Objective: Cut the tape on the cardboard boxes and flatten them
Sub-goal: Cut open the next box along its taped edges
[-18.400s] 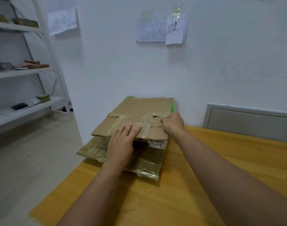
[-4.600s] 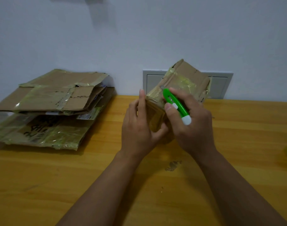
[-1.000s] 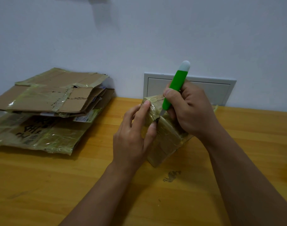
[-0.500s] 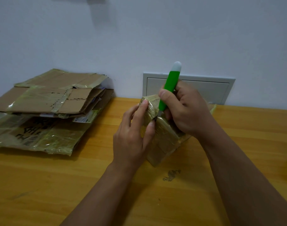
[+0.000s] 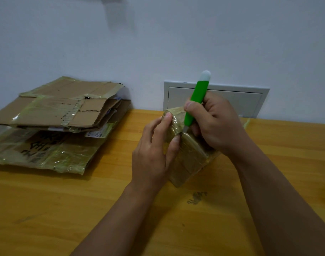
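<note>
A small cardboard box (image 5: pixel 189 157) wrapped in shiny tape stands tilted on the wooden table (image 5: pixel 65 209). My left hand (image 5: pixel 154 152) grips its left side, with thumb and forefinger curled over the top edge. My right hand (image 5: pixel 213 126) holds a green utility knife (image 5: pixel 195 102) with a white cap, nearly upright. Its blade tip is down on the box's taped top edge, next to my left thumb. The box's far side is hidden behind my right hand.
A stack of flattened cardboard boxes (image 5: pixel 56 122) with tape lies at the table's back left. A grey wall panel (image 5: pixel 241 97) sits behind the box. A dark stain (image 5: pixel 196 197) marks the table in front of the box.
The knife handle has tipped slightly and the blade has stayed at the box's top edge. My left hand keeps its hold on the box.
</note>
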`<action>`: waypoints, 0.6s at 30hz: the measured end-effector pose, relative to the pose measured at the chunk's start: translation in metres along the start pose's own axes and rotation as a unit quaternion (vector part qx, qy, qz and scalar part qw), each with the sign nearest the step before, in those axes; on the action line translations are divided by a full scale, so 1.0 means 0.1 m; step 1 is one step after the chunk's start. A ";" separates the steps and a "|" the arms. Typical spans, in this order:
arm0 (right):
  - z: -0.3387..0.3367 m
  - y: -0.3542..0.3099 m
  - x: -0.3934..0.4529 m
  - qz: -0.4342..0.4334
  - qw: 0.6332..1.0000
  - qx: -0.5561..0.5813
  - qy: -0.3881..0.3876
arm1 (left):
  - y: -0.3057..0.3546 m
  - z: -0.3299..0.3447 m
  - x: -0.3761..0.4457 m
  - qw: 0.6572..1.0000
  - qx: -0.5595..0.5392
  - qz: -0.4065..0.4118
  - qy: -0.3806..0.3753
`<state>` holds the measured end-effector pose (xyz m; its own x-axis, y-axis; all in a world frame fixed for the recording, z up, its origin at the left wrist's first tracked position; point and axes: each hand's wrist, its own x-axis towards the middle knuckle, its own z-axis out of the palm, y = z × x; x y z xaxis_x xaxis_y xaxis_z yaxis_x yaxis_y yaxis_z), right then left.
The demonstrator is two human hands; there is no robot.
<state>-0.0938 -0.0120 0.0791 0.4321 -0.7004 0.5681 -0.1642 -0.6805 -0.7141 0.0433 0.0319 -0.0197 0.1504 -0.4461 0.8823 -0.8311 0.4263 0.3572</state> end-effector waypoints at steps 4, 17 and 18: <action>0.01 0.00 -0.01 0.001 1.000 0.009 0.025 | -0.01 0.00 0.01 1.000 -0.004 0.001 0.000; 0.07 0.04 -0.01 -0.076 0.992 -0.099 0.002 | 0.01 -0.01 0.00 1.000 -0.021 -0.005 -0.012; 0.08 0.03 -0.01 -0.089 0.990 -0.108 0.005 | 0.01 -0.02 0.00 0.999 -0.035 -0.016 -0.013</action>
<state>-0.0875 -0.0119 0.0731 0.4619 -0.5673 0.6817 -0.2730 -0.8223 -0.4993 0.0431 0.0341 -0.0187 0.1621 -0.4808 0.8617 -0.7869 0.4640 0.4069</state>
